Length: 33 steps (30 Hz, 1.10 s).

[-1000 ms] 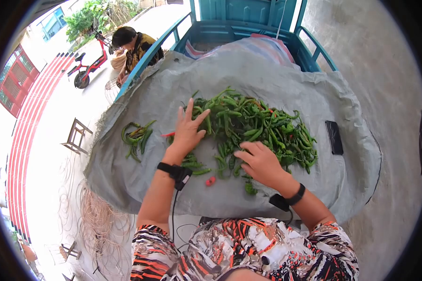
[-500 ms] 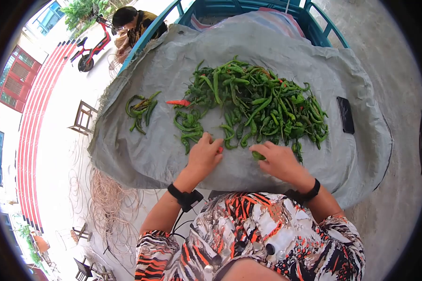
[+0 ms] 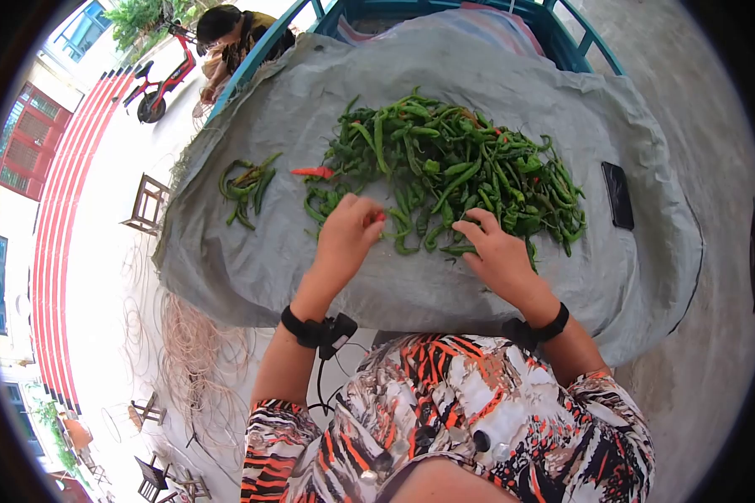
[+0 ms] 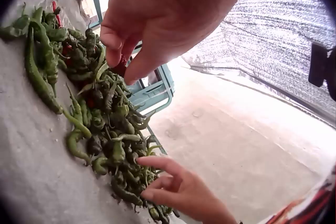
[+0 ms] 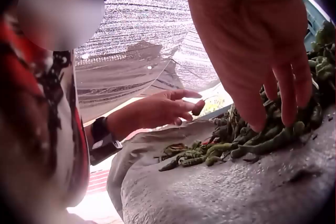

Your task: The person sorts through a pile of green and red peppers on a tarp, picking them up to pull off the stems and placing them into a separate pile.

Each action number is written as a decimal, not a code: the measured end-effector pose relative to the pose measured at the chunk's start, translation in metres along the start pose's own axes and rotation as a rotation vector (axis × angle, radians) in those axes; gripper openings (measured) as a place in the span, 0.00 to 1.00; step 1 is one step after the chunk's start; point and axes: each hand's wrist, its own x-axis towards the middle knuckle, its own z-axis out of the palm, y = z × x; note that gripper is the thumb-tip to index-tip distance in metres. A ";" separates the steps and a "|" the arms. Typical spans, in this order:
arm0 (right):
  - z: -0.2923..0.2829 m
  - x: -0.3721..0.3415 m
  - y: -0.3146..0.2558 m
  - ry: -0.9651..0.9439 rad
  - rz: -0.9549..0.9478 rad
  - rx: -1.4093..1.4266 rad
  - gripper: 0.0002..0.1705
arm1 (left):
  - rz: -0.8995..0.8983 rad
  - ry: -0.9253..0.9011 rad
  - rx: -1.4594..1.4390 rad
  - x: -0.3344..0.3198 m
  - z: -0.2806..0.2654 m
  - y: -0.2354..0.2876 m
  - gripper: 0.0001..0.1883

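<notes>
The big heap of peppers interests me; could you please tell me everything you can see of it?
The big heap is a loose, tangled pile of thin peppers, mostly green, many curved, with a few bits of red showing. It lies on the grey sheet, a red pepper at its left end. The right hand is at its near edge; whether it touches the heap is hard to tell.

In the head view, a sheet [image 3: 235, 277] covers the middle, draped over a cart [image 3: 566, 54] that shows at the top. On it, a pepper pile [image 3: 470, 159] lies at centre, a small pepper bunch [image 3: 247, 189] to its left and a phone [image 3: 618, 194] to its right. The left hand [image 3: 348, 235] and right hand [image 3: 499, 256] are at the pile's lower edge. Beyond the sheet, a stool [image 3: 148, 204] stands at left, a scooter [image 3: 166, 80] and another person [image 3: 247, 42] at upper left.
</notes>
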 end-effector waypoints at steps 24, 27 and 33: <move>-0.015 0.016 0.023 0.363 0.218 0.702 0.09 | 0.170 -0.021 0.349 -0.003 0.110 0.018 0.31; -0.046 0.024 0.019 0.436 0.231 0.907 0.08 | 0.185 -0.016 0.332 -0.004 0.112 0.017 0.33; -0.063 0.066 0.018 0.631 0.020 0.946 0.10 | 0.223 -0.103 0.350 0.002 0.105 0.013 0.36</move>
